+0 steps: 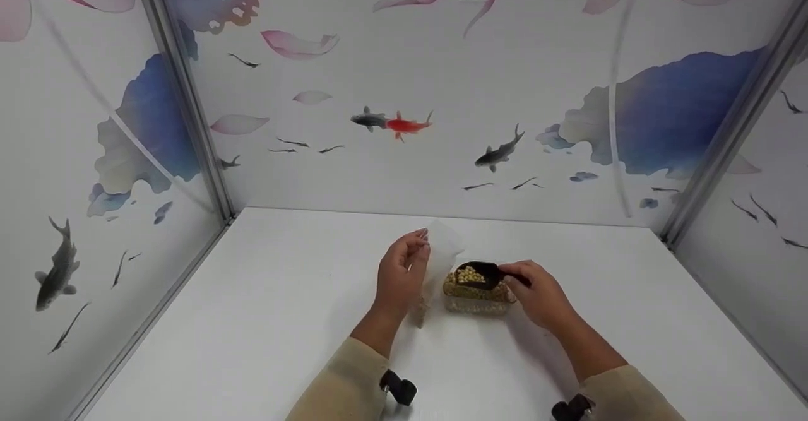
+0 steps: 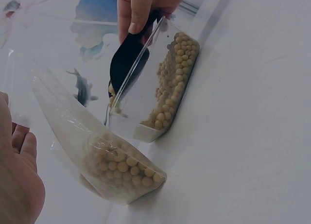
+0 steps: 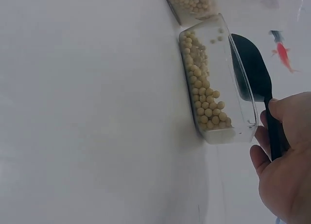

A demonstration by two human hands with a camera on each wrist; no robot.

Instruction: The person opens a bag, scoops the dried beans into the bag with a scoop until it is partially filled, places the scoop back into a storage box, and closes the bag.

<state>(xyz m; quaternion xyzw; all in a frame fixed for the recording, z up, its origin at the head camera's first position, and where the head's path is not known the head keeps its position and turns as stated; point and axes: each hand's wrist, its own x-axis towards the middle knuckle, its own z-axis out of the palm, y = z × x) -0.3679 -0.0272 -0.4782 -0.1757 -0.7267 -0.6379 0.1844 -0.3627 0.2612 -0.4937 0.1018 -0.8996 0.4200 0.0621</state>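
While the R hand (image 1: 544, 295) holds a black scoop (image 1: 489, 277) by its handle, yellow beans (image 1: 469, 274) sit in the scoop. Its grip is snug, w/ the thumb & fingers round the handle. The scoop is up over a clear box (image 3: 228, 78), near the rim; can't tell if they touch. More round beans lie in the bottom of the box, which sits on the white table (image 1: 252, 295). Just L of the box is a see-thru bag (image 2: 58, 107), w/ beans down in its low end, which rests on the table. The L hand (image 1: 402, 276) has a small pinch on the bag's top edge. Both arms have tan sleeves (image 1: 344, 383).
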